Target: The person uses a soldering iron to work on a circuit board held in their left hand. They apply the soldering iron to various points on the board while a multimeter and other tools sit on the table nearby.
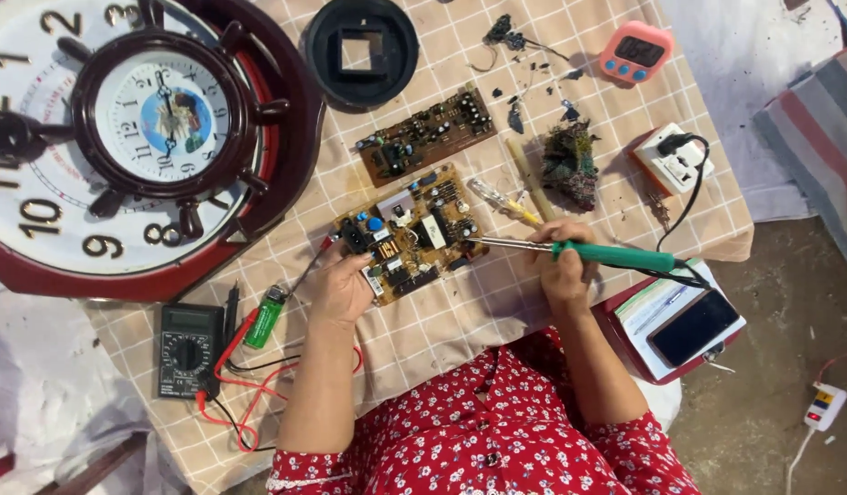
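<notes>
From my remote seat I see both forearms bare from the elbows down, with no watch, ring or glove on the left hand (343, 286) or the right hand (563, 266). The short sleeves and the chest are one red garment printed all over with small white flowers. A row of small buttons runs down its front.

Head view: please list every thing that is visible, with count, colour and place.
Clock: 1, dark red and white, top left.
Circuit boards: 2, brown, centre.
Black ring: 1, top centre.
Timer: 1, pink, top right.
Socket: 1, white, right.
Multimeter: 1, black, lower left.
Lighter: 1, green, beside multimeter.
Phone: 1, black, on book, right.
Soldering iron: 1, green handle, right hand.
Left hand: on near board.
Right hand: gripping iron.
</notes>
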